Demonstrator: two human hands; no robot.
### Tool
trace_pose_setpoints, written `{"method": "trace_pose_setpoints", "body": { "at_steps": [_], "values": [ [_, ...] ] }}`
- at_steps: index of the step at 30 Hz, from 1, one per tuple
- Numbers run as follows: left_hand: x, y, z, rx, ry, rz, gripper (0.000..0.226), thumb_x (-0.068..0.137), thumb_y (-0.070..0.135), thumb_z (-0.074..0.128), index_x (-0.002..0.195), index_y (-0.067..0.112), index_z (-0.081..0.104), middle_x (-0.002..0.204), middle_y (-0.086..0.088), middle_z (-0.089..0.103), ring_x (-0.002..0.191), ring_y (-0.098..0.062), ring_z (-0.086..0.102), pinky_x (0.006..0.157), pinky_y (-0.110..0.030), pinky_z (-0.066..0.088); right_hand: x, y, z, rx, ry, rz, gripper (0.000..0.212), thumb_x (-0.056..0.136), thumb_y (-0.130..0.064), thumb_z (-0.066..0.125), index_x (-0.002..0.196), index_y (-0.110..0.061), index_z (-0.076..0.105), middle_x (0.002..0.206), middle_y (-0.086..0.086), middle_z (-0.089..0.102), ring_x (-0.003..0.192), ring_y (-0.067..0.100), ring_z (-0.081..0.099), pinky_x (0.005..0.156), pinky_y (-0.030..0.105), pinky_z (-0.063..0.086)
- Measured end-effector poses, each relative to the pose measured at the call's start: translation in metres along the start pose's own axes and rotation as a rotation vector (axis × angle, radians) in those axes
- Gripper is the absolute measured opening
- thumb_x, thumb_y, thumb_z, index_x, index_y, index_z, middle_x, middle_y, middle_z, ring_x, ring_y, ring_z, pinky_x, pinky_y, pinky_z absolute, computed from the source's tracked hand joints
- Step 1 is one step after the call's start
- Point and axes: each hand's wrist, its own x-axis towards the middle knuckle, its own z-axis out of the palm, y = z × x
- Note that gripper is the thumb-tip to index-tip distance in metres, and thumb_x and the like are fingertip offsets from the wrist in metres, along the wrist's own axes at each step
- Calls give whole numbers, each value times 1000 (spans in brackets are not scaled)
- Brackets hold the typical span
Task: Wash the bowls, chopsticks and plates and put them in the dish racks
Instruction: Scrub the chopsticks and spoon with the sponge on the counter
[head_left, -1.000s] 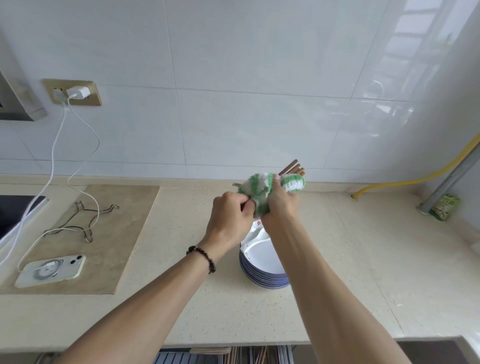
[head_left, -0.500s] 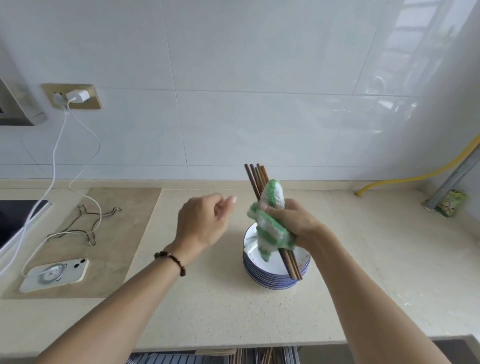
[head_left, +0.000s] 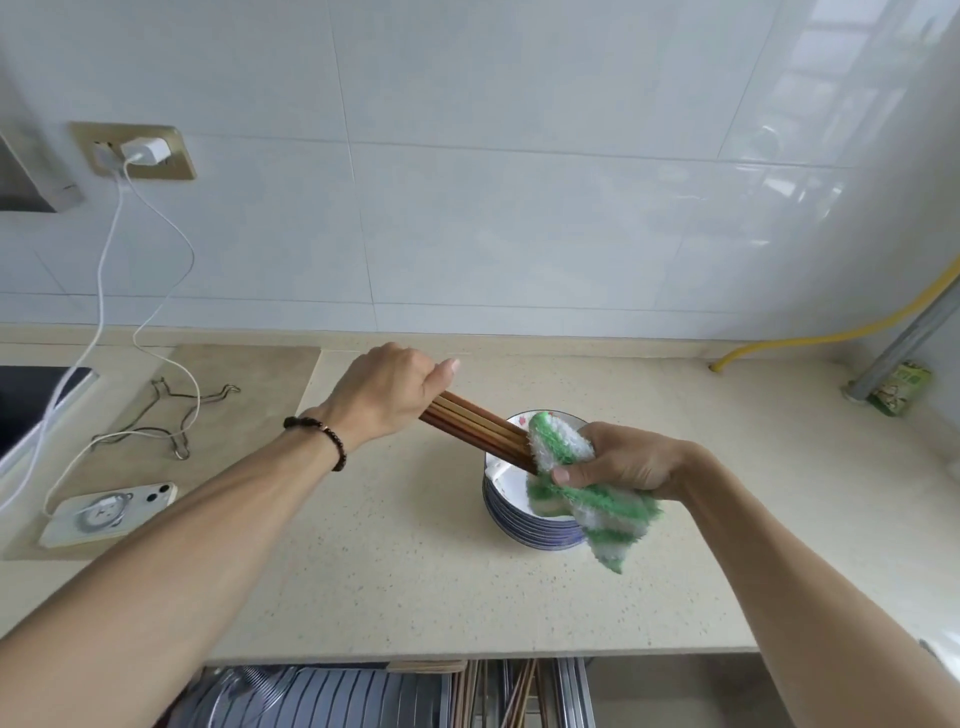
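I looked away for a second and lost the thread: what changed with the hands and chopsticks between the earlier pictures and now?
The left hand, empty half a second ago, now grips one end of the chopsticks. The bundle swung from upright to slanting across, over the stacked plates. The right hand keeps the green cloth wrapped around the other end. Plates, phone and charger cable stayed put.

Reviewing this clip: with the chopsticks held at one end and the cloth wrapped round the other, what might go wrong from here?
1. The left hand grips the chopsticks only at one end; while the right hand rubs them with the green-and-white cloth, one may slip free.
2. The bundle hangs over the stack of plates, so a dropped chopstick would likely strike them.
3. A phone lies charging on the counter; splashes might reach it.
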Motion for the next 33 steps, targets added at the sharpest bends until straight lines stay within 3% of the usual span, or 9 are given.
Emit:
{"method": "trace_pose_setpoints", "body": {
  "at_steps": [3,6,12,17,21,26,28,31,33],
  "values": [
    [3,19,5,43,-4,46,63,107,39,36,48,18,30,42,5,25,38,-14,26,47,-24,25,7,-12,5,-151,-24,-6,34,88,-28,73,98,2,66,91,15,73,83,32,70,75,37,60],
    [4,41,20,64,-41,164,63,108,40,32,49,19,35,42,6,29,36,-12,30,45,-23,24,22,-19,20,-104,-15,-59,47,81,-40,76,100,2,65,100,22,72,92,38,70,84,45,59],
    [-12,2,5,-11,108,-49,65,108,35,38,44,22,28,39,9,22,34,-11,25,45,-21,21,9,-23,8,-245,22,-31,15,94,-24,67,92,-9,67,87,4,76,83,26,74,72,31,59],
    [-13,27,22,25,98,82,62,108,30,39,47,25,28,39,11,25,32,-7,26,42,-19,19,26,-35,24,-243,32,-89,27,90,-35,67,90,-9,68,87,5,76,77,22,74,70,28,58],
    [-23,-8,4,-38,173,-85,64,108,27,40,44,24,30,37,11,23,32,-8,26,43,-19,23,10,-26,5,-253,5,-8,33,87,-35,68,97,-4,67,95,10,76,88,32,74,78,37,61],
    [-17,24,27,-24,120,76,62,108,34,35,47,26,29,39,11,25,32,-6,28,42,-18,20,28,-38,22,-293,-36,-54,21,95,-30,64,91,-10,69,90,3,77,82,23,75,74,29,59],
    [-16,5,13,-34,133,22,63,106,43,27,45,25,30,38,12,22,31,-8,27,44,-18,26,18,-32,15,-272,3,-34,28,90,-37,65,93,-10,68,92,6,77,86,27,75,78,34,60],
    [-20,-8,2,-33,181,-82,62,104,41,29,45,22,31,38,10,24,33,-13,29,53,-25,39,8,-28,4,-331,10,18,20,92,-30,66,94,-10,67,89,4,77,85,27,75,76,33,61],
    [-18,16,18,-42,146,-19,62,108,34,35,47,23,34,39,10,26,32,-8,30,47,-20,32,18,-36,15,-384,-4,-10,17,95,-28,66,93,-11,68,88,2,76,83,24,75,77,32,60]
  ]
}}
